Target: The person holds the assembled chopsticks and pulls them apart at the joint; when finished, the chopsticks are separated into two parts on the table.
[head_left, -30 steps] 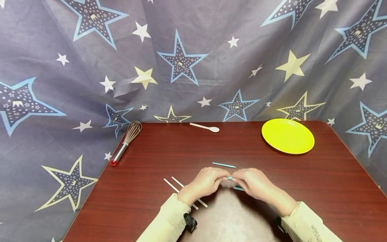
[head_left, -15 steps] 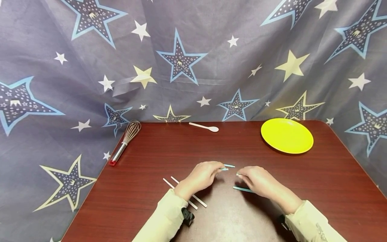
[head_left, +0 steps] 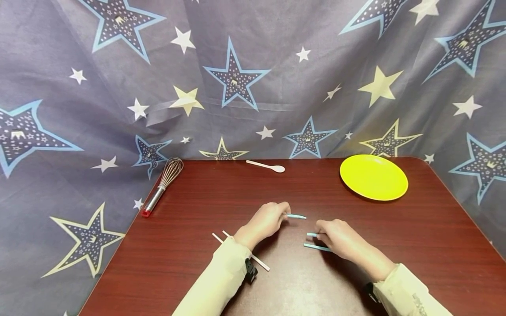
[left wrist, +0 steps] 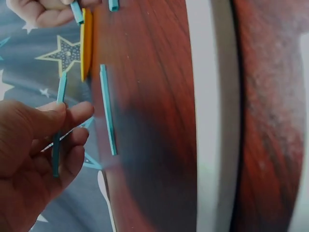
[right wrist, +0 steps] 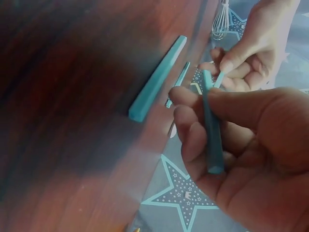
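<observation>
Hands (head_left: 265, 222) (head_left: 341, 239) parted; two blue sticks (left wrist: 62, 88) (right wrist: 213, 128) pinched, two lying.

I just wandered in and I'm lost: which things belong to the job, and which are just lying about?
Apparently the job:
blue stick in the left hand
blue stick in the right hand
two loose blue sticks

Apparently lying about:
white sticks (unsure)
whisk
spoon
yellow plate

Head view: right hand (head_left: 341, 239) partly hides lower blue stick (head_left: 316, 247); left sleeve (head_left: 221, 276), white sticks (head_left: 261, 263).
</observation>
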A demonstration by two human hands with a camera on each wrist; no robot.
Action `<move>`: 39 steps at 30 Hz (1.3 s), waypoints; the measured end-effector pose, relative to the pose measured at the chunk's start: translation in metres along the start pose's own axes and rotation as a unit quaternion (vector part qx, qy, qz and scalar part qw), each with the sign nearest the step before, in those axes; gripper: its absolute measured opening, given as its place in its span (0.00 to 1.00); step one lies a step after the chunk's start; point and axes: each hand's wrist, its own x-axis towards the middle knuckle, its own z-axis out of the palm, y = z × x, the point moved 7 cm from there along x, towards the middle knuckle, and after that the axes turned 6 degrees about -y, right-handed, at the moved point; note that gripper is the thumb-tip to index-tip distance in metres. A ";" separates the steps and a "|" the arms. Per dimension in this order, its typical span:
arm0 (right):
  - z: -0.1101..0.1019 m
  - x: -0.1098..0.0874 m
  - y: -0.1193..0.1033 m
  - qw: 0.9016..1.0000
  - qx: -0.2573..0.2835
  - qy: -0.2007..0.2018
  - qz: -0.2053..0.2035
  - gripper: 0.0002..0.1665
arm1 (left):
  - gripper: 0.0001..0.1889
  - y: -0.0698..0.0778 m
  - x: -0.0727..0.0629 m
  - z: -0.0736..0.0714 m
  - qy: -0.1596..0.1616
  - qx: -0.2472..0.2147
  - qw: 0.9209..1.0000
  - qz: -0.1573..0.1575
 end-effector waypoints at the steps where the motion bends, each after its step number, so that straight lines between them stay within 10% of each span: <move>1: 0.001 0.000 0.001 1.000 -0.004 -0.001 0.006 0.14 | 0.02 -0.001 0.001 0.001 0.001 0.006 1.000 -0.007; 15: 0.013 0.005 0.008 0.995 -0.049 -0.014 0.080 0.11 | 0.04 -0.009 0.021 0.016 -0.019 0.063 0.997 -0.044; 39: 0.017 0.005 0.011 0.996 -0.043 -0.023 0.072 0.11 | 0.07 -0.008 0.034 0.030 -0.027 0.142 0.989 -0.019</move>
